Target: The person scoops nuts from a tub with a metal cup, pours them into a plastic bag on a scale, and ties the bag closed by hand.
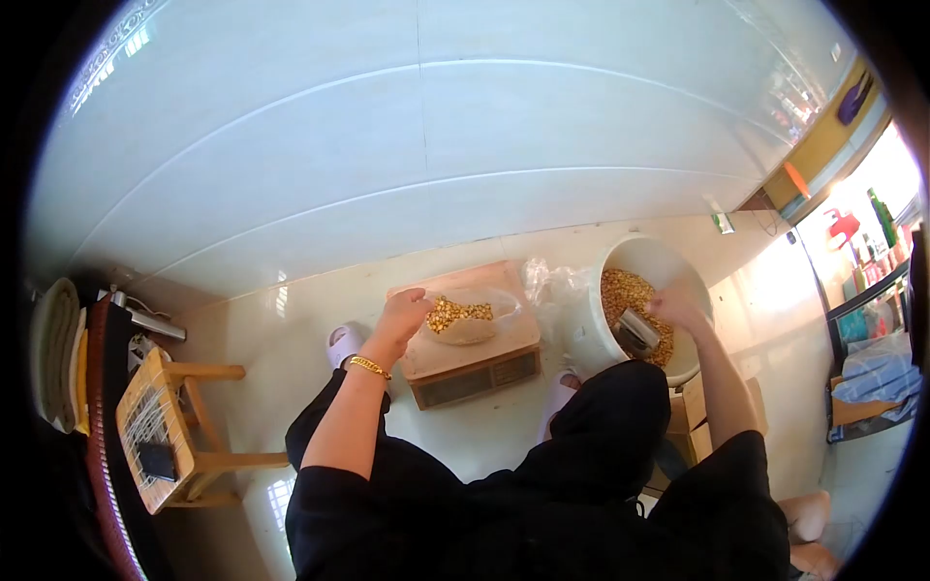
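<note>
My left hand (405, 316), with a gold bracelet on the wrist, is closed on the rim of a clear plastic bag (469, 331). Yellow kernels (455, 312) that look like corn lie inside the bag, which rests on the flat top of a weighing scale (436, 365). Over to the right, my right hand (675, 308) reaches into a large white bucket (583, 329) and grips a metal scoop (636, 332). The scoop sits against more kernels (625, 288) in the bucket. How full the scoop is cannot be made out.
Crumpled clear plastic (560, 288) lies between scale and bucket. A cardboard box (692, 407) stands close to my right knee. At the left is a wooden stool (160, 426) with a dark phone-like object (157, 462). Another person's bare skin (809, 523) shows at lower right.
</note>
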`<state>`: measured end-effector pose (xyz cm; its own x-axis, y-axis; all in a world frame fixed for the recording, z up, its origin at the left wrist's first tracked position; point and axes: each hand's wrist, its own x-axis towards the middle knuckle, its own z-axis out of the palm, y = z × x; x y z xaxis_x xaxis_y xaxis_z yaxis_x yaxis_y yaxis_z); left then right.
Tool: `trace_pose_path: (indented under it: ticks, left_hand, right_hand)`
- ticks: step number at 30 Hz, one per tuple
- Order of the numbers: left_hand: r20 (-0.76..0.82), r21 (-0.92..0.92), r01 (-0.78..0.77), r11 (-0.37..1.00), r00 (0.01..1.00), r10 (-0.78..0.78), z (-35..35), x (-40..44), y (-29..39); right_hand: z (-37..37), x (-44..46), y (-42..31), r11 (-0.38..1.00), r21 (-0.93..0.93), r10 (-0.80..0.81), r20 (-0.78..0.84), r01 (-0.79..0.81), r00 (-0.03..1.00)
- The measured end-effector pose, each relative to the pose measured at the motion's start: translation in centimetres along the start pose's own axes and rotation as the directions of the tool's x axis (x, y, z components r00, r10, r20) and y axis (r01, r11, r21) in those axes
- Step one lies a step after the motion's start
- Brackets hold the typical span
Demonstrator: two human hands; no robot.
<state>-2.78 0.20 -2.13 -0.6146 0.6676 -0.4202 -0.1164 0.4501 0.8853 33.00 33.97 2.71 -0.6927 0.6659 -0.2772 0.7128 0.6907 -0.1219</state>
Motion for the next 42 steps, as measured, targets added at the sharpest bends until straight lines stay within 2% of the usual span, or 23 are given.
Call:
trace_pose_path:
  ticks: [6, 8, 9, 11, 12, 14, 15, 17, 18, 21, 23, 24, 25, 27, 29, 31, 33, 34, 36, 37, 39, 40, 42]
  left_hand:
    - [0.052, -0.037, -0.007, 0.999, 0.999, 0.009, 1.3, 0.7, -0.8]
    - [0.047, -0.015, -0.026, 1.000, 0.999, 0.026, 1.4, 1.0, -0.8]
    - [0.046, 0.007, -0.042, 0.999, 0.998, 0.041, 1.3, 1.1, -0.9]
    - [0.045, -0.005, -0.021, 1.000, 0.999, 0.021, 1.1, 0.6, -0.5]
    - [0.050, -0.019, -0.008, 1.000, 0.999, 0.008, 0.9, 0.4, -0.2]
    - [0.060, 0.009, 0.024, 1.000, 0.998, -0.025, 0.2, 0.4, 0.2]
    - [0.075, 0.034, 0.050, 0.998, 0.996, -0.052, -0.1, 0.5, 0.3]
    - [0.062, 0.043, 0.070, 0.997, 0.995, -0.072, -0.5, 0.8, 0.0]
    - [0.053, 0.053, 0.086, 0.995, 0.995, -0.089, -0.7, 0.9, -0.2]
    - [0.046, 0.014, 0.088, 0.996, 0.995, -0.089, -0.7, -0.1, 0.6]
    - [0.057, 0.008, 0.091, 0.996, 0.994, -0.091, -1.0, 0.0, 0.4]
    - [0.077, 0.007, 0.091, 0.996, 0.993, -0.091, -1.0, 0.1, 0.3]
    - [0.077, 0.004, 0.090, 0.996, 0.993, -0.090, -0.9, 0.2, 0.1]
    - [0.038, -0.052, 0.112, 0.992, 0.993, -0.110, -0.7, 0.5, -0.1]
    - [0.001, -0.121, 0.084, 0.989, 0.996, -0.084, -0.4, -0.2, 0.4]
    - [-0.037, -0.188, 0.055, 0.981, 0.997, -0.063, -0.3, -0.2, 0.5]
    - [0.013, -0.346, 0.114, 0.931, 0.993, -0.117, -0.3, 0.6, 0.2]
    - [0.020, -0.348, 0.113, 0.931, 0.993, -0.113, -0.3, 0.8, 0.0]
    - [0.151, -0.423, 0.218, 0.880, 0.974, -0.169, -0.4, 1.2, -0.2]
    - [0.154, -0.424, 0.213, 0.880, 0.975, -0.162, -0.4, 1.0, 0.1]
    - [0.174, -0.435, 0.314, 0.844, 0.949, -0.263, -0.5, 0.5, 0.8]
    - [0.174, -0.440, 0.309, 0.843, 0.951, -0.257, -0.3, 0.4, 0.7]
    - [0.021, -0.301, 0.192, 0.934, 0.981, -0.195, 0.4, 0.2, 0.5]
  right_hand:
    - [8.2, -1.3, 2.7, 0.980, 0.157, 0.094, 0.179, -0.123, 0.979]
    - [9.4, -0.9, 1.3, 0.739, 0.515, 0.313, 0.311, -0.436, 0.898]
    - [9.6, -0.7, 0.9, 0.740, 0.516, 0.305, 0.315, -0.432, 0.899]
    - [10.1, -0.3, 0.0, 0.934, 0.266, 0.232, 0.059, -0.240, 0.971]
    - [10.7, -0.1, -0.1, 0.934, 0.269, 0.226, 0.064, -0.234, 0.972]
    - [12.1, 0.1, -0.3, 0.990, -0.067, 0.095, -0.304, -0.121, 0.948]
    - [12.4, 0.4, -0.1, 0.991, -0.066, 0.091, -0.301, -0.116, 0.949]
    - [12.1, 0.7, -0.4, 0.960, 0.142, 0.241, 0.028, -0.242, 0.970]
    - [11.9, 0.6, -0.4, 0.962, 0.139, 0.235, 0.030, -0.237, 0.971]
    - [11.4, 0.4, -0.2, 0.915, 0.212, 0.292, 0.243, -0.345, 0.925]
    - [13.0, 0.7, 2.6, 0.641, 0.599, 0.513, 0.131, -0.480, 0.848]
    - [13.1, 0.4, 4.1, 0.366, 0.810, 0.492, 0.249, -0.458, 0.834]
    - [12.6, -0.1, 4.1, 0.369, 0.810, 0.492, 0.248, -0.457, 0.835]
    - [9.6, -2.1, 4.0, 0.105, 0.892, 0.524, 0.326, -0.440, 0.787]
    - [7.0, -4.1, 2.5, 0.074, 0.922, 0.523, 0.289, -0.381, 0.802]
    - [6.0, -5.1, 2.8, 0.047, 0.980, 0.483, 0.146, -0.192, 0.863]
    - [4.7, -5.6, 2.8, 0.037, 0.988, 0.414, 0.122, -0.150, 0.902]
    - [3.0, -6.1, 0.8, 0.054, 0.994, 0.392, 0.063, -0.091, 0.918]
    - [-0.2, -6.7, -2.3, 0.097, 0.995, 0.290, -0.008, -0.021, 0.957]
    - [-1.5, -6.8, -3.8, 0.100, 0.995, 0.293, -0.015, -0.015, 0.956]
    - [-3.5, -6.6, -7.1, 0.128, 0.992, 0.166, -0.038, 0.016, 0.985]
    - [-4.0, -6.2, -8.5, 0.132, 0.991, 0.165, -0.044, 0.022, 0.985]
    - [-4.9, -5.6, -11.2, 0.024, 1.000, 0.046, 0.001, -0.002, 0.999]
